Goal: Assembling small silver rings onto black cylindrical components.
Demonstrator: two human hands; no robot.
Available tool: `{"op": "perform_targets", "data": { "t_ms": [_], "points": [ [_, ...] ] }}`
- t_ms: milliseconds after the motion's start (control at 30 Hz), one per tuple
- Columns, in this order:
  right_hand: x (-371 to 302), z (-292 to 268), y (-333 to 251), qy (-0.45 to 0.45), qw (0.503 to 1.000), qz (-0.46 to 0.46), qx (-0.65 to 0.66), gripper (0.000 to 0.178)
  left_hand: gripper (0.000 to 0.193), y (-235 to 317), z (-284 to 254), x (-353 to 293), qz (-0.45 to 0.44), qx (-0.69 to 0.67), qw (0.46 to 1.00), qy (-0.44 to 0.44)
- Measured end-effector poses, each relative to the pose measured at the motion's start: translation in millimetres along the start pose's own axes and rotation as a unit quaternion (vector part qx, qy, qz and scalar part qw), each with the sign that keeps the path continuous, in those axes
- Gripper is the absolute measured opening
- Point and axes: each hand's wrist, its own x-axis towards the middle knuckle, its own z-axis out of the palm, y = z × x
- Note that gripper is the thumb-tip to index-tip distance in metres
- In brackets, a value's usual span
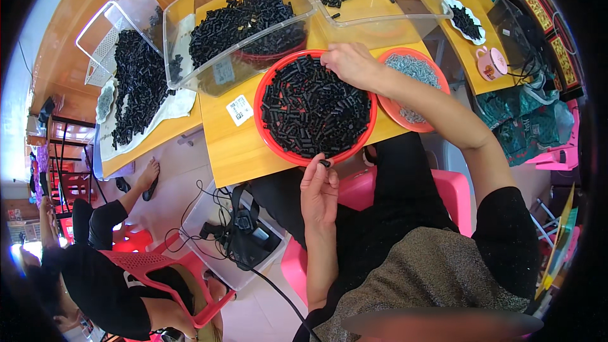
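Note:
A red round basin (258, 117) full of small black cylindrical parts (310, 111) stands at the table's front edge. At its near rim my left hand (320, 189) pinches one small black part (325, 163) between thumb and fingers, palm turned up. My right hand (352, 63) is at the basin's far right rim, fingers closed in a pinch; whatever they hold is hidden. Under my right forearm, a second red basin (443, 82) contains many small silvery metal pieces (415, 71), possibly screws.
Behind the basin are a clear bin (190, 82) heaped with black parts and another clear bin (380, 33). More black parts lie on white cloth (183, 104) at left. A pink mug (491, 63) stands at right. Another person (104, 285) sits at lower left.

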Motion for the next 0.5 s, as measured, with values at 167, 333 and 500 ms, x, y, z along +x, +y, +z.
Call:
{"op": "perform_targets", "data": {
  "t_ms": [167, 333, 500],
  "points": [
    [15.3, 7.4, -0.7, -0.033, 0.997, -0.044, -0.055, 0.01, 0.026, 0.2, -0.4, 0.4, 0.001, -0.003, 1.0, -0.006],
    [23.1, 9.3, 1.8, -0.075, 0.985, -0.122, -0.099, 0.009, 0.027, 0.4, -0.8, 0.3, 0.002, -0.001, 1.0, -0.001],
    [12.0, 0.2, -2.0, -0.022, 0.989, -0.031, 0.146, 0.012, 0.027, 0.8, -0.8, 0.5, 0.005, 0.002, 1.0, 0.002]
  ]
}}
